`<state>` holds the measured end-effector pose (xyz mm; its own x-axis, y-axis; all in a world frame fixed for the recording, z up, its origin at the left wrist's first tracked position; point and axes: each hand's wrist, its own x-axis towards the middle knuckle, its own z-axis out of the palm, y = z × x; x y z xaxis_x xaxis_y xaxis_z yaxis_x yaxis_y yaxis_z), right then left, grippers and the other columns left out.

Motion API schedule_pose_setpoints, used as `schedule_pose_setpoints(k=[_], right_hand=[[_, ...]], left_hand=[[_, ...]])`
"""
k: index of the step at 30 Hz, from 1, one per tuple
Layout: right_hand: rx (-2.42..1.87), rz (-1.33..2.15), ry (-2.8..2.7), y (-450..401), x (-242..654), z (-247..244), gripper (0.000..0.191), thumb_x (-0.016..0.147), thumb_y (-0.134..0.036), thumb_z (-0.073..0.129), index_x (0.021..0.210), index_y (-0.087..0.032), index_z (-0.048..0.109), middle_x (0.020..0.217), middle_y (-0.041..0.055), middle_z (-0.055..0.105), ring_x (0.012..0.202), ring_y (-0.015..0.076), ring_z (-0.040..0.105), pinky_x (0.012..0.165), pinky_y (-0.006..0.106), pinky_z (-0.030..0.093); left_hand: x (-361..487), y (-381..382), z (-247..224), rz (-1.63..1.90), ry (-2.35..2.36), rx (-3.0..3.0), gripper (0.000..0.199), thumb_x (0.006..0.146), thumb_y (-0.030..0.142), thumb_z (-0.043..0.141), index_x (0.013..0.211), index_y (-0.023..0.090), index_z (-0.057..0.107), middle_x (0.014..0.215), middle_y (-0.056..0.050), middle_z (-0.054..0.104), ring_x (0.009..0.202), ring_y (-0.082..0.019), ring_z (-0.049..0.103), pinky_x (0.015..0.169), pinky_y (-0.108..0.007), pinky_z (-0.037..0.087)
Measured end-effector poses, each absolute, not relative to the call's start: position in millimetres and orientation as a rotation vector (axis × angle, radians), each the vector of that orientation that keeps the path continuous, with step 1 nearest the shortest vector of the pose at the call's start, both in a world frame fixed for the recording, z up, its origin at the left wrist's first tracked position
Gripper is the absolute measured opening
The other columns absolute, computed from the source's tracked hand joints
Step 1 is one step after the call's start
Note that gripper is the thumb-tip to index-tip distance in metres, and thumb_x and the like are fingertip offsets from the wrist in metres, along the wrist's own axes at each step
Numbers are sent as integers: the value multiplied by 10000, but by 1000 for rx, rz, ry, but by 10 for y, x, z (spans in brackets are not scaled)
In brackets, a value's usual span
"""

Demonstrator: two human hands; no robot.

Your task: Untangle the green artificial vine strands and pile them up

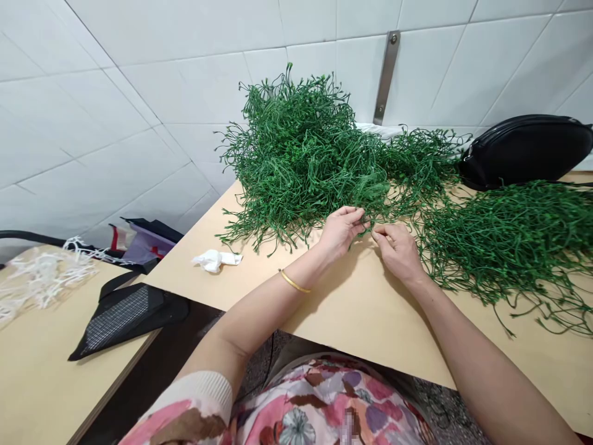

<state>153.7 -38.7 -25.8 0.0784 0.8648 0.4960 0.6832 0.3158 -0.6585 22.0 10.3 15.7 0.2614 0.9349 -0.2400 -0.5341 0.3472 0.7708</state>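
Over the table [352,321], pinches a green stem [369,227] between left hand [343,230] and right hand [397,248] with narrowed fingertips [378,237], seemingly for control. Has a loose pile [504,241] rightward in easy reach, a taller heap [306,145] behind, probably for working room.

No readable text, labels, brands, numbers or signs in view.
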Motion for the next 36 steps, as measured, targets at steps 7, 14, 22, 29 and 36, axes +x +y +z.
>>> schedule_pose_setpoints(k=[7,14,22,29,36], right_hand=[[-1324,668,-1362,-342,1574,-264,241,805,-382,507,668,-190,551,688,9,527,663,141,496,660,285,408],[-1308,771,-1302,-364,1571,-251,245,786,-403,566,688,-181,600,699,25,568,684,146,525,651,282,438],[-1233,1032,-1230,-390,1530,-215,307,737,-463,624,622,-183,573,620,-2,519,558,102,451,531,239,385],[-1264,1000,-1314,-385,1538,-231,330,768,-451,598,586,-186,524,602,-13,466,572,104,413,544,238,366],[-1269,991,-1294,-373,1524,-240,370,694,-515,659,582,-177,559,632,1,500,609,112,448,576,248,397]], left_hand=[[98,56,-6,965,819,754,95,732,127,661,768,120,573,686,-30,619,620,-115,623,701,-287,501],[-12,167,0,897,596,656,137,784,255,617,806,121,636,707,-56,652,696,-146,653,707,-283,530],[-6,202,-88,740,755,807,51,723,104,651,688,109,614,570,-7,587,423,-40,476,400,-161,323],[40,140,-134,726,693,844,209,708,301,709,707,111,622,597,-10,590,472,-50,501,458,-184,349],[24,112,-108,741,725,989,157,610,164,727,655,118,583,548,15,562,465,-52,480,502,-211,340]])
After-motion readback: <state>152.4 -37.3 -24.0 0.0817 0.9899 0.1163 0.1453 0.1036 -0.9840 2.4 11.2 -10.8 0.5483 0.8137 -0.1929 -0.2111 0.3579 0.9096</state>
